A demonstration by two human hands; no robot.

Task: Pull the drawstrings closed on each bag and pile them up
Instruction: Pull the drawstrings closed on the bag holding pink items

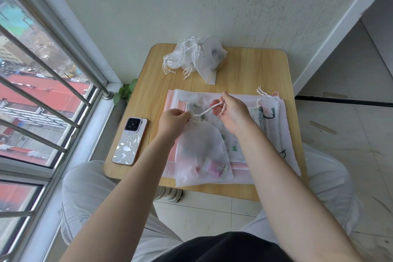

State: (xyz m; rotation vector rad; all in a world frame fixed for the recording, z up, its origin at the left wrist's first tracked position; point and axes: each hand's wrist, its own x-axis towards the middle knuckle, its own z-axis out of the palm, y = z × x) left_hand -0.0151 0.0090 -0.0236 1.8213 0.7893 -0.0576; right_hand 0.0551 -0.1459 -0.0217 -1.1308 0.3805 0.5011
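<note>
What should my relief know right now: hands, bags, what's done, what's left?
Left hand pinches the gathered neck of the white bag lying on the flat stack.
Right hand pinches its drawstring, pulled taut up and right.
The bag's mouth looks nearly cinched; small pink items show inside near its bottom.
Done: a pile of closed bags sits at the far edge of the table.
Left: finish this pull, put the bag on that pile, then work through the flat bags underneath. Count unclear.
A phone lies left of the stack.
</note>
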